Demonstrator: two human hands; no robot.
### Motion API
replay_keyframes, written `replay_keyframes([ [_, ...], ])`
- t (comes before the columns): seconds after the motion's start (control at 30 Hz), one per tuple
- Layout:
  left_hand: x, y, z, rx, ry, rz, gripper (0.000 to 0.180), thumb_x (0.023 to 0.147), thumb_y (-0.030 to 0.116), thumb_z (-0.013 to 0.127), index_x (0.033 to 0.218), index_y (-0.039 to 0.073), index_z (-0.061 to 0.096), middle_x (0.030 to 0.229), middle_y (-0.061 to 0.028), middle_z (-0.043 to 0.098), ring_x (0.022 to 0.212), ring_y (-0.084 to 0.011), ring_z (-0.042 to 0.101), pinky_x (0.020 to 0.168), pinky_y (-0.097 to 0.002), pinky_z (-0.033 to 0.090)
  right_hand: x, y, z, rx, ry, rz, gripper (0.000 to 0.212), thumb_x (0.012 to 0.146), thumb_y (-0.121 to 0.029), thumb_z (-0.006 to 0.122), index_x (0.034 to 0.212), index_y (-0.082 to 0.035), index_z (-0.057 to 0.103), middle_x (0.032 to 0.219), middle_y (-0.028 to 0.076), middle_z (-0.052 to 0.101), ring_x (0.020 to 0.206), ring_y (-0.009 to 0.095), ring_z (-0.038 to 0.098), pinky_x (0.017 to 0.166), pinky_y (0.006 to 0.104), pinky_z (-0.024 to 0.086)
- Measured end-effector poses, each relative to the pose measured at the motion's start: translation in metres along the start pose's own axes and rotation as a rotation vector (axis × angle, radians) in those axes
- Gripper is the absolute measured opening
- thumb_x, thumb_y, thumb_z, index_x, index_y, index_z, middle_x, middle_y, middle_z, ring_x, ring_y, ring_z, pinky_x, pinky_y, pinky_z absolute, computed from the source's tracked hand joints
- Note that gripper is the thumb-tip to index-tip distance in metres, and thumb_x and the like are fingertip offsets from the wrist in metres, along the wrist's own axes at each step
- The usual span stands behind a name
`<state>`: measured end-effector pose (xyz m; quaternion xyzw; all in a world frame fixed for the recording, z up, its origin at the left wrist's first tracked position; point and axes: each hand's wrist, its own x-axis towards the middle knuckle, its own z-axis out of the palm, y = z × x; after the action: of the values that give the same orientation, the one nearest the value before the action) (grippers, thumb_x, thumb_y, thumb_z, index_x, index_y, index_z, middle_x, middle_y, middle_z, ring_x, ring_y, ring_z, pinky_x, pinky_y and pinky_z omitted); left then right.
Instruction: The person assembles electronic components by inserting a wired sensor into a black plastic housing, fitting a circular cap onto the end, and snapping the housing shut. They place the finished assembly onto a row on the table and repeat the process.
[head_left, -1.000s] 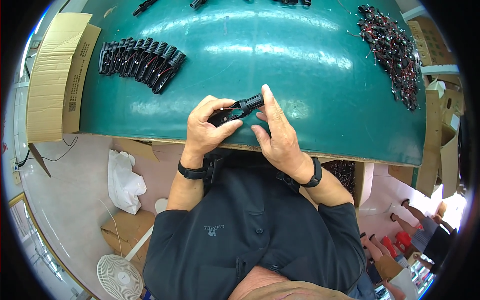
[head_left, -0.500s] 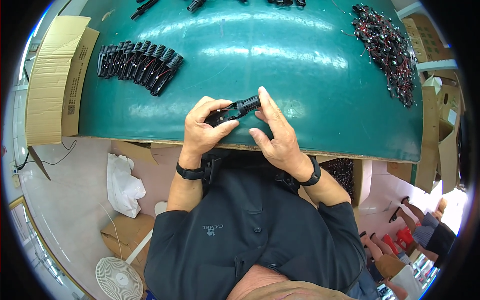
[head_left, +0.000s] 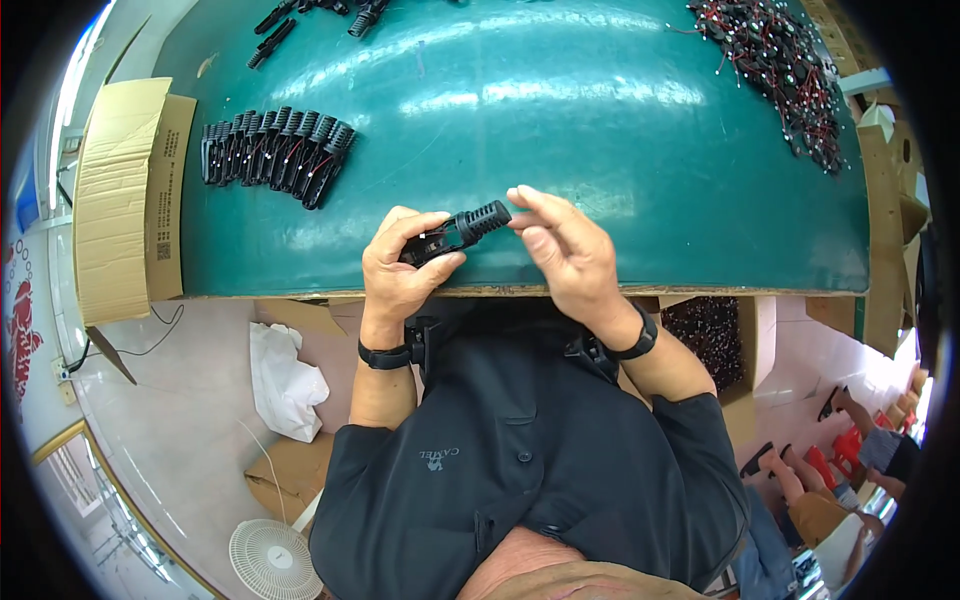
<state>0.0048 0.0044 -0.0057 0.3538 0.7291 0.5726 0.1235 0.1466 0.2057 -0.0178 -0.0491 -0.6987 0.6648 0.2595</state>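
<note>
My left hand (head_left: 400,262) is closed round the body of a black plastic housing with a ribbed, coil-like end (head_left: 468,226), held over the front edge of the green table. That ribbed end points to the right and slightly away from me. Beside it, my right hand (head_left: 572,255) has its fingers apart, the fingertips close to the ribbed tip; whether they touch it I cannot tell. At the left on the table lies a row of similar black housings (head_left: 275,155), side by side, with bits of red wire showing.
A heap of small black parts with red wires (head_left: 780,75) covers the table's far right. More black pieces (head_left: 272,42) lie at the far left. An open cardboard box (head_left: 120,205) stands by the left edge. Below are a white fan (head_left: 275,560) and a white bag (head_left: 285,380).
My right hand has drawn slightly right, off the ribbed tip, and its fingers have turned. The held housing has tilted and rolled a little in my left hand. The whole view has shifted.
</note>
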Motion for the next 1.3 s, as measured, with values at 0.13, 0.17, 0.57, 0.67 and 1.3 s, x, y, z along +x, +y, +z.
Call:
replay_keyframes([
  [0.13,-0.005,-0.002,0.001,-0.006,-0.039,0.008,0.052,0.071,0.001,0.093,0.12,0.003,0.075,0.102,-0.0053,0.065,0.09,-0.0142,0.061,0.081,-0.0269,0.05,0.005,-0.004,-0.005,0.142,-0.014,0.154,0.039,0.103,-0.01,0.072,0.139,0.001,0.065,0.122,0.01,0.068,0.101,0.014,0.069,0.087,0.0273,0.059],
  [0.17,-0.004,-0.003,0.001,-0.012,-0.044,0.015,0.052,0.071,0.001,0.093,0.12,0.003,0.075,0.102,-0.0052,0.065,0.09,-0.0143,0.061,0.081,-0.0268,0.05,0.004,-0.005,-0.005,0.156,-0.041,0.196,0.035,0.103,-0.011,0.072,0.136,0.001,0.068,0.115,0.008,0.069,0.097,0.012,0.068,0.084,0.0254,0.059],
  [0.57,-0.003,-0.002,0.002,0.006,-0.069,0.044,0.054,0.068,-0.001,0.093,0.119,0.003,0.075,0.101,-0.0052,0.065,0.091,-0.0156,0.062,0.081,-0.0274,0.05,-0.003,-0.007,-0.002,0.371,-0.035,0.359,0.032,0.102,-0.01,0.074,0.133,0.0,0.068,0.102,0.004,0.071,0.084,0.01,0.068,0.078,0.0257,0.059],
  [0.67,-0.004,-0.002,0.003,0.006,-0.068,0.049,0.054,0.068,-0.002,0.093,0.119,0.003,0.075,0.101,-0.0054,0.065,0.091,-0.0157,0.062,0.081,-0.0276,0.05,-0.004,-0.008,-0.002,0.379,-0.03,0.355,0.031,0.103,-0.01,0.073,0.131,0.0,0.067,0.102,0.005,0.072,0.084,0.01,0.069,0.077,0.026,0.059],
  [1.3,0.01,0.021,-0.036,0.254,-0.061,0.076,0.046,0.073,0.001,0.09,0.116,0.002,0.075,0.1,-0.0067,0.067,0.088,-0.0174,0.063,0.081,-0.0312,0.053,-0.003,-0.009,-0.008,0.412,-0.035,0.406,0.032,0.101,-0.011,0.076,0.128,-0.001,0.064,0.105,0.008,0.072,0.084,0.013,0.07,0.08,0.0276,0.059],
])
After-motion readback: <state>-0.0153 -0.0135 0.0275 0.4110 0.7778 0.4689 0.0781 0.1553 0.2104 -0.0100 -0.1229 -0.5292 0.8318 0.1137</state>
